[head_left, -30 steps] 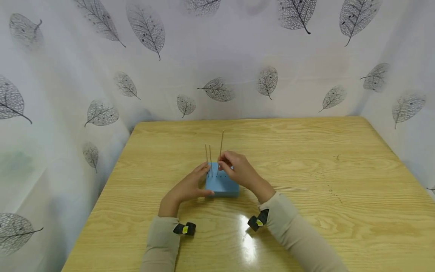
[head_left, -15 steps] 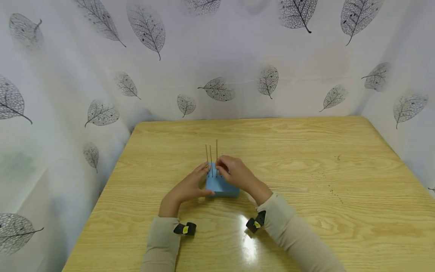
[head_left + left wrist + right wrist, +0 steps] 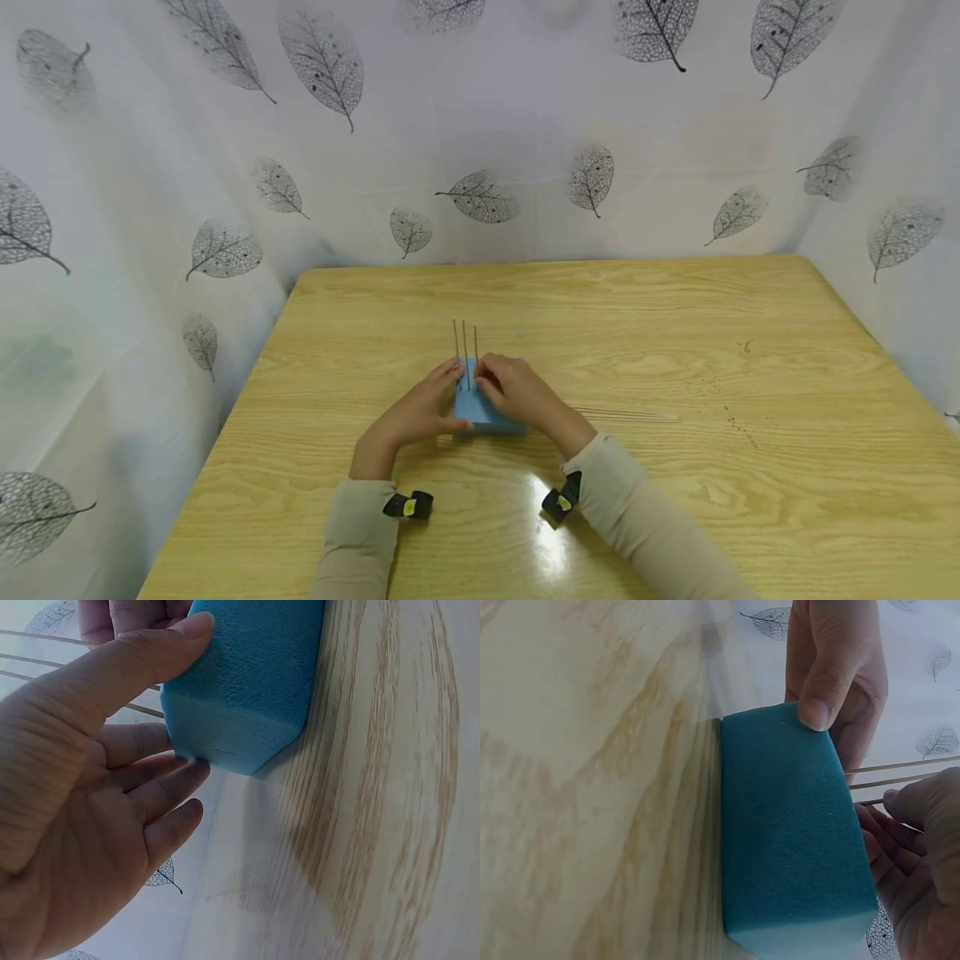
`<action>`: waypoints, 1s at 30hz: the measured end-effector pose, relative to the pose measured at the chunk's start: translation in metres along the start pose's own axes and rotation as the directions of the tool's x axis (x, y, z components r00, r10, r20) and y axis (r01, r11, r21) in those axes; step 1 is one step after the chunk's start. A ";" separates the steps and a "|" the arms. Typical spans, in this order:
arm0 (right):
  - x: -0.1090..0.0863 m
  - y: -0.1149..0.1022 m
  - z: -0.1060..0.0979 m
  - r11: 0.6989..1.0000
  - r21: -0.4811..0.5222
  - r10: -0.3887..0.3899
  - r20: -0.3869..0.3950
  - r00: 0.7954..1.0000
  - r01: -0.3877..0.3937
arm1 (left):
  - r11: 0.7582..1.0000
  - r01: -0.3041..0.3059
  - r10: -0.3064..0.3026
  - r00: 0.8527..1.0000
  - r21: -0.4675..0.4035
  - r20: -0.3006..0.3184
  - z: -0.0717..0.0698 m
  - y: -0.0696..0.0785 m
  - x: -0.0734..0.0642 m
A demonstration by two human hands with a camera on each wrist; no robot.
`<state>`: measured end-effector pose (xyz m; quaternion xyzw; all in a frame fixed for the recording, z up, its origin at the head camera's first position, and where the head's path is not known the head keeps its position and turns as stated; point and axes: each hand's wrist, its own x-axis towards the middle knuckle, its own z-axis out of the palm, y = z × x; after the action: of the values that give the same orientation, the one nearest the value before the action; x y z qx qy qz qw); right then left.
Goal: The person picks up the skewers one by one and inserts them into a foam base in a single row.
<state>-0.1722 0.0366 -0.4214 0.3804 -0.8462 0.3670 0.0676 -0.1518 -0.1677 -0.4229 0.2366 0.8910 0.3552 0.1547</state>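
Note:
A blue foam block with small holes in its top sits on the table. My left hand holds its left side, thumb on the near face and fingers against the end and far side, as the left wrist view also shows on the foam block. Two thin sticks stand upright in the block near its left edge. Just right of them, my right hand pinches a third thin stick low down, close over the block's top. In the right wrist view the fingertips meet that stick near the foam.
Several loose thin sticks lie on the wood-grain table, right of the block and partly behind the right wrist. A leaf-print curtain hangs behind and along the sides. Dark specks mark the tabletop at right.
The third stick has gone from tilted to upright and sunk lower into the block, with the right hand moving down and slightly left along with it. The left hand stays in place.

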 end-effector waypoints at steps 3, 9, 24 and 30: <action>-0.001 0.001 0.001 1.000 -0.010 -0.014 -0.012 1.000 0.014 | 1.000 -0.006 0.006 1.000 0.006 -0.001 0.000 0.000 0.000; -0.001 0.001 0.000 1.000 -0.003 -0.002 -0.003 1.000 0.002 | 1.000 -0.007 0.007 1.000 0.014 -0.007 0.000 0.001 0.000; -0.025 0.005 -0.021 0.998 0.027 0.052 -0.097 0.994 -0.049 | 0.998 -0.005 0.007 1.000 0.064 -0.027 0.002 0.002 0.001; -0.038 0.010 -0.036 0.998 0.028 0.056 -0.144 0.988 -0.053 | 0.998 0.000 0.002 1.000 0.070 -0.030 0.002 0.003 0.000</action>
<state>-0.1580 0.0880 -0.4159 0.3304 -0.8447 0.4054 0.1143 -0.1498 -0.1643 -0.4223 0.2372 0.9050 0.3273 0.1326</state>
